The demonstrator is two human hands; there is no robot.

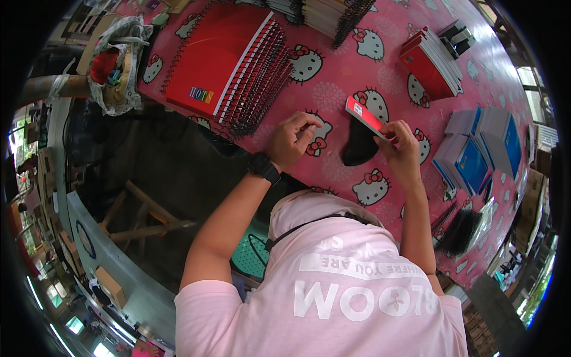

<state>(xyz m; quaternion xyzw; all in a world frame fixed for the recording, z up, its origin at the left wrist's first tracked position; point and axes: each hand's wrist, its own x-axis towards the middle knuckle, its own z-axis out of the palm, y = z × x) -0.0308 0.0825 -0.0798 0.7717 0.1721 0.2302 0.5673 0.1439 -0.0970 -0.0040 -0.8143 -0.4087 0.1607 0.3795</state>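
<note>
Pink cartoon-cat cloth covers the table (380,77), whose near edge runs beside the person in a pink shirt. At that edge the right hand (399,146) pinches a small red notebook (367,117) by its lower end, fingers closed on it, so the notebook is raised and tilted over the cloth. The left hand (292,140) rests near the same edge, fingers curled inward with nothing visibly held. A large red spiral notebook stack (223,62) lies toward the left end, red booklets (431,62) near the far edge, blue booklets (476,154) toward the right end, loose black spiral coils (461,229) by the near right corner.
</note>
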